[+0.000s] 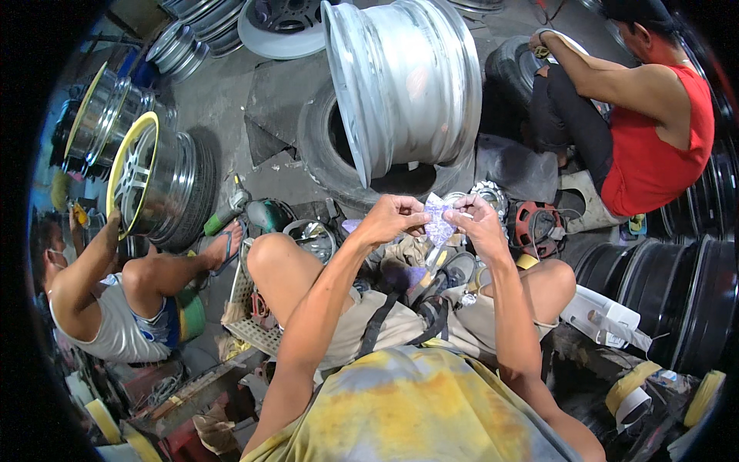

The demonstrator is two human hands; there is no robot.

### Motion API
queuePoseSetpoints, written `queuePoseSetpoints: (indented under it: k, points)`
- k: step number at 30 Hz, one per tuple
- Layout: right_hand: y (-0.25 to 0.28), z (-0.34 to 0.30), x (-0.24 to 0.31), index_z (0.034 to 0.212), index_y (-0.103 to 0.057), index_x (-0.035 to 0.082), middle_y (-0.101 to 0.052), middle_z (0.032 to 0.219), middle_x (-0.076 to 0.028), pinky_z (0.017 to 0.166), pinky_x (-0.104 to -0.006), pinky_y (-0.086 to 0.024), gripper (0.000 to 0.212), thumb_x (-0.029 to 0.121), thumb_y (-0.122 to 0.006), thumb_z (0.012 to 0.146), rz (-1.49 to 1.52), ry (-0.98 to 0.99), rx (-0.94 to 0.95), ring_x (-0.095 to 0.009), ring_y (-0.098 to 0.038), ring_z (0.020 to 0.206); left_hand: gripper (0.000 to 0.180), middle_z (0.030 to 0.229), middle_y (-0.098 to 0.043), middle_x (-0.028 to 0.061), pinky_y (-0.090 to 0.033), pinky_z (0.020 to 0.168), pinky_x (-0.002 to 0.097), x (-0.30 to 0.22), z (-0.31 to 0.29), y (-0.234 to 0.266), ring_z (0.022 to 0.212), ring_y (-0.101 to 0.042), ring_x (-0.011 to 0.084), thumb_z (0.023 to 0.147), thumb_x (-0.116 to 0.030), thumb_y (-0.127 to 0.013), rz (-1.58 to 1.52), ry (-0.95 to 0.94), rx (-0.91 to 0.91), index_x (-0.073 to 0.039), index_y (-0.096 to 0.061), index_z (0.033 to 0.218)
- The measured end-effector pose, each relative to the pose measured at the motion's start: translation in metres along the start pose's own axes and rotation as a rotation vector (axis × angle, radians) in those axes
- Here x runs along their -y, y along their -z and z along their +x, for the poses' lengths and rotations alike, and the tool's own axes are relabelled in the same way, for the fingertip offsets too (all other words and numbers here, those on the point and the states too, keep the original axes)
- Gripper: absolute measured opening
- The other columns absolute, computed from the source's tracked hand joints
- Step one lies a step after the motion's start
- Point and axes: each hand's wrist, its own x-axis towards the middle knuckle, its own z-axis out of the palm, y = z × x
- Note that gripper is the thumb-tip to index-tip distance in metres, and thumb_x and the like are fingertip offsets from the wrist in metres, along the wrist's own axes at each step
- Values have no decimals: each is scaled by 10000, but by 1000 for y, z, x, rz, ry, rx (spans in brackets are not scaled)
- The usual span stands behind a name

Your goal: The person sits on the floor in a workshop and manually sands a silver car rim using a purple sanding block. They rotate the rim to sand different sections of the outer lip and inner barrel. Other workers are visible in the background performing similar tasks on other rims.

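Note:
Both hands meet over my lap, in front of a large silver wheel rim (pixel 419 85). Between them is a small crumpled purple-and-white sheet (pixel 438 222), like a piece of sandpaper or printed wrapper; I cannot tell which. My left hand (pixel 392 219) pinches its left edge between thumb and fingers. On the opposite edge, my right hand (pixel 480 223) pinches it the same way. The silver rim stands on edge on a black tyre (pixel 323 146), just beyond my hands. Below them lie brownish scraps and a yellow-handled tool, partly hidden.
A person in red (pixel 662 146) sits at the right by another wheel. On the left a person in a white top (pixel 108 308) holds a yellow-edged rim (pixel 158 177). A green angle grinder (pixel 227 208) and a red cord reel (pixel 535 229) flank me. Black rims (pixel 647 289) line the right.

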Motion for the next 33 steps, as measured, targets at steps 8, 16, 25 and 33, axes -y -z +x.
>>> queuePoseSetpoints:
  k: [8, 16, 25, 33]
  points:
    - [-29, -30, 37, 1129, -626, 31, -626, 1037, -88, 853, -349, -516, 445, 224, -832, 786, -843, 631, -65, -231, -645, 958, 246, 686, -651, 23, -481, 558, 229, -12, -9, 3, 602, -603, 85, 868, -199, -803, 93, -126, -209, -52, -649, 745]
    - [-30, -25, 1, 1096, -668, -27, -699, 856, -85, 702, -314, -524, 266, 156, -703, 905, -451, 296, -199, -160, -636, 716, 354, 686, -644, 21, -495, 578, 262, -20, -15, -4, 616, -607, 86, 935, -347, -722, -2, -121, -184, -34, -671, 777]
    - [-17, -18, 3, 1079, -695, 16, -688, 866, -9, 588, -198, -442, 194, 170, -649, 970, 34, 92, -65, -45, -600, 700, 311, 840, -670, 43, -548, 645, 249, -38, -23, -16, 675, -644, 109, 986, -251, -644, -136, -173, -59, 17, -662, 1142]
    - [-35, -22, 22, 1144, -680, -21, -692, 934, -30, 721, -223, -474, 293, 220, -656, 980, 348, -22, -95, -74, -604, 837, 247, 657, -635, 12, -521, 548, 229, -18, -13, -6, 580, -597, 67, 887, -216, -778, 54, -192, -211, -14, -690, 777]
